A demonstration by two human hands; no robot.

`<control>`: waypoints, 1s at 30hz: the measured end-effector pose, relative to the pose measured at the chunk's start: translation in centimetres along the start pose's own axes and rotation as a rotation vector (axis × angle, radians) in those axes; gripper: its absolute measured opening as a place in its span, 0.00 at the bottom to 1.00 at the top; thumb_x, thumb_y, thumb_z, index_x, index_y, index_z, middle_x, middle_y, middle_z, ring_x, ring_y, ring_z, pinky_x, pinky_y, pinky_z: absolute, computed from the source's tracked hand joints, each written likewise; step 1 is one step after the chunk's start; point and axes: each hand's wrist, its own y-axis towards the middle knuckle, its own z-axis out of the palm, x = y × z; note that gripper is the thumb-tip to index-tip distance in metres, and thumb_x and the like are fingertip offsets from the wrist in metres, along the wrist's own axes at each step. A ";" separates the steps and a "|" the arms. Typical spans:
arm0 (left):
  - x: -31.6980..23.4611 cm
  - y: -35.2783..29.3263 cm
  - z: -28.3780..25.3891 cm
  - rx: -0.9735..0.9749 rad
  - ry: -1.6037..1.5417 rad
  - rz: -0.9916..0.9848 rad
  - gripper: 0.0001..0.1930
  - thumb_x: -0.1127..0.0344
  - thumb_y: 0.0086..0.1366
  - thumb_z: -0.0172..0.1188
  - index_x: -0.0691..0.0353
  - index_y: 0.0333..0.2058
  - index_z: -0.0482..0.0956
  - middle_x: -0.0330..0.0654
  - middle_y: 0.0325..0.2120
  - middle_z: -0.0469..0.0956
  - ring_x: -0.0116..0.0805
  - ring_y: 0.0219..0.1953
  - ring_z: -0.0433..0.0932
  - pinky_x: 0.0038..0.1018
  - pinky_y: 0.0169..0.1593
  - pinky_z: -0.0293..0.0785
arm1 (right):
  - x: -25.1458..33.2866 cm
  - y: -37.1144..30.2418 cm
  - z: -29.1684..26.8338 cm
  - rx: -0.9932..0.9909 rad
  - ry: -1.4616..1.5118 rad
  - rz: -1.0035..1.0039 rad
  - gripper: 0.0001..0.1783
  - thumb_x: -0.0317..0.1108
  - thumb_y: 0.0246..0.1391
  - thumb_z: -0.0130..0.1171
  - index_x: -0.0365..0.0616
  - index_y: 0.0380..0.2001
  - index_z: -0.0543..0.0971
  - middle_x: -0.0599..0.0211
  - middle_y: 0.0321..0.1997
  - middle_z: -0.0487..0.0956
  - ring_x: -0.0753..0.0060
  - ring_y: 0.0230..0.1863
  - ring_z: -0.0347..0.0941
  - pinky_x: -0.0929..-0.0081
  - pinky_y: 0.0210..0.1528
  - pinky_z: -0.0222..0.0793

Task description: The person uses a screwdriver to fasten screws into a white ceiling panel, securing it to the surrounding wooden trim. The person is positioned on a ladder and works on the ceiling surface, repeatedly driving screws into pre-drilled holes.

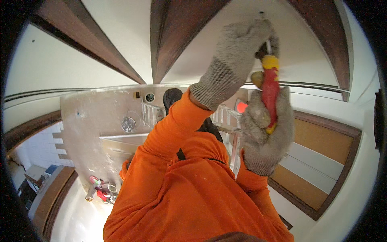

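Observation:
Both my hands wear grey knit gloves and are raised to a white ceiling panel (296, 44) between dark brown beams. In my right hand (268, 131) is the red and yellow handle of a screwdriver (271, 90), lying against the palm with the fingers curled beside it. The metal shaft points up toward a small dark hole (261, 13) in the panel. My left hand (246, 42) closes its fingers around the upper part of the shaft, close to the panel. Those fingers hide most of the tip, so whether a screw is there cannot be made out.
Brown beams (183, 32) cross overhead. White-splattered ladder parts (230, 131) stand below me. Far down on the floor (86, 121) lie a coiled wire (128, 124) and a cluster of tools (102, 190). A brown-framed panel (318, 161) is at right, a counter (52, 201) at lower left.

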 end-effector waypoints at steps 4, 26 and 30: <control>0.5 1.2 -0.2 -0.052 0.012 0.057 0.14 0.60 0.78 0.49 0.63 0.36 0.77 0.40 0.31 0.79 0.30 0.33 0.79 0.26 0.40 0.76 | 1.2 1.3 -0.3 0.092 0.152 0.163 0.25 0.45 0.67 0.59 0.39 0.60 0.75 0.58 0.33 0.83 0.70 0.29 0.80 0.74 0.34 0.76; 1.1 1.0 -2.8 0.022 0.565 0.508 0.18 0.74 0.61 0.63 0.68 0.51 0.77 0.54 0.48 0.79 0.50 0.51 0.79 0.37 0.59 0.75 | -0.5 1.0 1.6 0.014 -0.655 -0.152 0.25 0.41 0.68 0.56 0.39 0.62 0.73 0.52 0.41 0.82 0.64 0.32 0.80 0.72 0.35 0.77; 1.1 1.2 -1.9 -0.045 0.684 0.594 0.20 0.77 0.62 0.60 0.67 0.53 0.77 0.54 0.48 0.79 0.50 0.50 0.79 0.36 0.57 0.76 | -1.5 -0.2 2.5 -0.249 -1.686 -0.691 0.22 0.38 0.67 0.56 0.39 0.60 0.75 0.53 0.40 0.82 0.68 0.31 0.78 0.72 0.34 0.75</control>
